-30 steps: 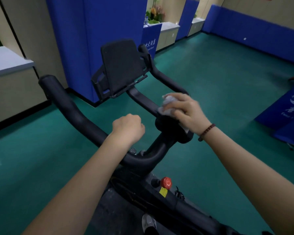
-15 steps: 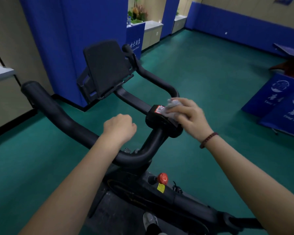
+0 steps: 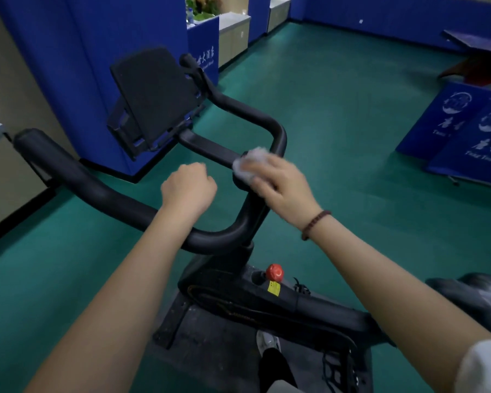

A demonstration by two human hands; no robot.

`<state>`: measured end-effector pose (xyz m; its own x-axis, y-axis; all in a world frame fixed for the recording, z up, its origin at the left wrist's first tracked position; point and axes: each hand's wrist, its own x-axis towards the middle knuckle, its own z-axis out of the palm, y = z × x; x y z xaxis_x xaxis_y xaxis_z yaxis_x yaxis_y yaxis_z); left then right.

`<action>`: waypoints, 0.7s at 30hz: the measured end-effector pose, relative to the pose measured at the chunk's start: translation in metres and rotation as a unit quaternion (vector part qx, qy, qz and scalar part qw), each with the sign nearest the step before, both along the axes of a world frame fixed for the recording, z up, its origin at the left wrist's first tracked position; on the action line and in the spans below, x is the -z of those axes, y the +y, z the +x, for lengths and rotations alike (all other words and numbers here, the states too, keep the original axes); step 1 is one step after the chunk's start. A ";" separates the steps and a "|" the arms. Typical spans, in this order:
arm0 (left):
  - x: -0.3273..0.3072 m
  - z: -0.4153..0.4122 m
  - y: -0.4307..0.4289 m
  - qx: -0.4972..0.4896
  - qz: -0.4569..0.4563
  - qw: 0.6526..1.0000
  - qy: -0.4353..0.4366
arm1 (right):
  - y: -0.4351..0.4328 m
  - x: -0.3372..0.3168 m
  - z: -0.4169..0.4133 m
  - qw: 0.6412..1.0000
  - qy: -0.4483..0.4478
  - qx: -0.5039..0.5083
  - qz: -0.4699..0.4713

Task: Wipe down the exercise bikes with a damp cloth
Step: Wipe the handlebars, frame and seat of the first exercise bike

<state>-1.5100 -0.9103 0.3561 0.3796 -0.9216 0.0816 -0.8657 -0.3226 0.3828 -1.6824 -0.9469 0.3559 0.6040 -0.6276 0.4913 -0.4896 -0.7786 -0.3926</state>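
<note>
A black exercise bike (image 3: 267,296) stands in front of me, its curved handlebar (image 3: 102,191) sweeping from the left to the centre post. A black tablet holder (image 3: 156,95) rises behind the bar. My right hand (image 3: 284,188) holds a crumpled grey-white cloth (image 3: 250,163) and presses it on the small centre pad of the handlebar. Its fingers are blurred. My left hand (image 3: 189,187) is curled in a fist over the handlebar just left of the pad; its fingers are hidden, so contact with the bar is unclear.
A red knob (image 3: 274,271) sits on the bike frame below the bars. The saddle (image 3: 471,296) shows at the right edge. A blue padded pillar (image 3: 111,52) stands behind the bike. Blue banners (image 3: 465,129) lean at the right on the green floor. My shoe (image 3: 267,341) is below.
My right hand with the cloth has slid left over the centre pad, covering the sticker that showed half a second ago. The view has shifted a little; my left fist has stayed put.
</note>
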 end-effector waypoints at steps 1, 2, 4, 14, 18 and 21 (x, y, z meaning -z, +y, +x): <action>-0.001 0.003 0.000 -0.010 -0.030 0.999 0.019 | 0.004 0.009 0.006 0.999 0.047 0.003 -0.024; -0.004 0.005 0.002 -0.014 -0.056 0.998 0.036 | 0.011 0.017 0.009 0.997 0.066 0.010 -0.030; -0.011 0.010 0.007 -0.015 -0.096 0.994 0.051 | 0.031 0.022 0.012 0.999 0.051 0.006 -0.007; -0.044 0.040 0.074 -0.004 -0.240 0.969 0.049 | 0.062 0.009 0.013 0.984 0.151 -0.076 -0.058; -0.033 0.048 0.090 0.073 -0.201 0.977 0.019 | 0.026 0.009 0.004 0.990 0.127 0.032 -0.053; -0.022 0.054 0.100 0.131 -0.171 0.976 -0.035 | 0.047 0.016 0.020 0.997 0.062 0.019 -0.034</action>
<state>-1.4561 -0.8099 0.3780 0.1168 -0.9007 0.4185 -0.9296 0.0492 0.3654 -1.6620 -0.8998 0.3395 0.6396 -0.6191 0.4557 -0.5610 -0.7812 -0.2739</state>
